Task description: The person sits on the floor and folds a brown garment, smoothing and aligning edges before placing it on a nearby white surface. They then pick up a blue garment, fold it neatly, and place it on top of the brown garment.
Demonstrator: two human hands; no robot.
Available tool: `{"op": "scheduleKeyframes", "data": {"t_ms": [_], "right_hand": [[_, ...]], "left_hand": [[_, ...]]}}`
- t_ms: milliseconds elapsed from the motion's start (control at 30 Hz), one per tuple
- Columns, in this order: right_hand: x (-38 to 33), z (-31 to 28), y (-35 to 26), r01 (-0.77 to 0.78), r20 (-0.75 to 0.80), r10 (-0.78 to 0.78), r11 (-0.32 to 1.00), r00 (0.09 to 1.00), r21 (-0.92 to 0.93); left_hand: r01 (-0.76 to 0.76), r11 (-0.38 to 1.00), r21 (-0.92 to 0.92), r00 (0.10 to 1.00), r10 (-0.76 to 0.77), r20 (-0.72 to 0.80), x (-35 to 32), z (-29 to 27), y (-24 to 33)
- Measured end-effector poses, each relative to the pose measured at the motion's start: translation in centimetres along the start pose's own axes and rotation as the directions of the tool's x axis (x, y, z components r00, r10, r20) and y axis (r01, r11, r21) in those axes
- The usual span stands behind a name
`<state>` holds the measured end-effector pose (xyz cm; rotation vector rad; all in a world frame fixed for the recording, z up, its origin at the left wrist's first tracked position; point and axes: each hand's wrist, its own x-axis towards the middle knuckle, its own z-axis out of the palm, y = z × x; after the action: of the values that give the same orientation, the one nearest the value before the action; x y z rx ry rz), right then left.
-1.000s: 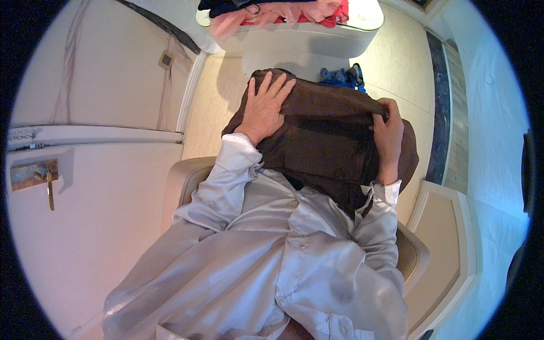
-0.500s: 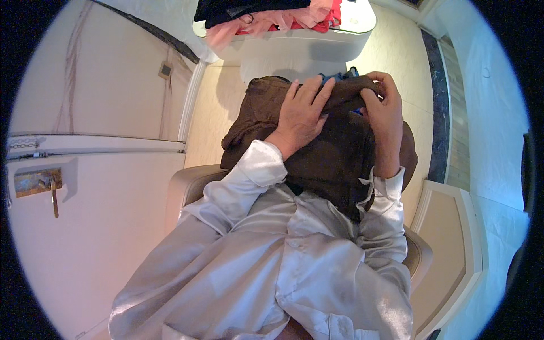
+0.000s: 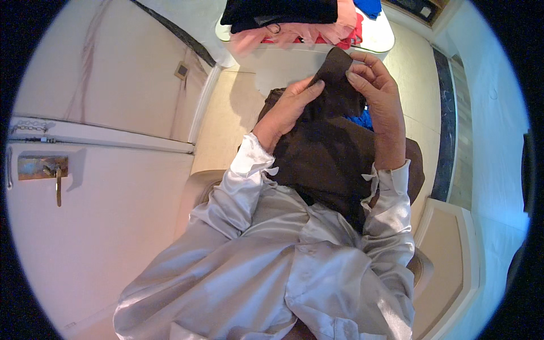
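Note:
Dark brown cloth (image 3: 334, 144) lies spread over my lap, its kind of garment not clear. A flat brown strip of it (image 3: 335, 63) stands raised between my hands. My left hand (image 3: 294, 105) grips the cloth from the left, thumb on top and the other fingers mostly hidden beneath. Pinching the strip's right edge between thumb and fingers is my right hand (image 3: 375, 85). Bright blue fabric (image 3: 360, 119) peeks out beside my right wrist, partly covered by the brown cloth.
Ahead stands a white rounded table (image 3: 374, 39) carrying folded black cloth (image 3: 277, 12), sheer pink fabric (image 3: 255, 38) and blue cloth (image 3: 369, 7). To the left is a white door (image 3: 102, 226) with a brass handle (image 3: 58, 187). A chair armrest (image 3: 420, 266) shows at my right.
My left hand has turned from lying flat on the cloth to gripping it. The brown strip is now lifted up and away from me. My view has shifted slightly.

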<state>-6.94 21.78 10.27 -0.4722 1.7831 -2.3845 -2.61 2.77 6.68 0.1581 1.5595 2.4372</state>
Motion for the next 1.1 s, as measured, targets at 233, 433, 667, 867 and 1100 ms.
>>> {"op": "scheduleKeyframes", "data": {"t_ms": [233,433,667,867,1100], "right_hand": [[0.8,1.7,0.1,0.014,-0.031,-0.015,0.999,0.999,-0.044],[0.5,1.4,0.3,0.04,-0.177,-0.014,0.988,0.984,0.148],[0.6,1.4,1.2,0.07,-0.116,-0.056,0.99,0.992,0.119],[0.6,1.3,1.2,0.106,-0.129,-0.106,0.994,0.986,-0.007],[0.0,0.9,0.4,0.161,-0.209,-0.244,0.923,0.947,-0.349]], "left_hand": [[-0.029,0.993,0.116,0.999,0.024,0.039,-0.1,0.4,0.2],[0.052,0.999,0.001,0.997,-0.052,0.054,0.0,-0.4,0.1],[0.087,0.996,0.014,0.994,-0.088,0.066,-0.5,0.6,0.9],[0.033,0.998,0.044,0.999,-0.034,0.024,0.2,0.4,0.4],[-0.101,0.994,0.046,0.985,0.107,-0.134,1.1,0.3,1.1]]}}
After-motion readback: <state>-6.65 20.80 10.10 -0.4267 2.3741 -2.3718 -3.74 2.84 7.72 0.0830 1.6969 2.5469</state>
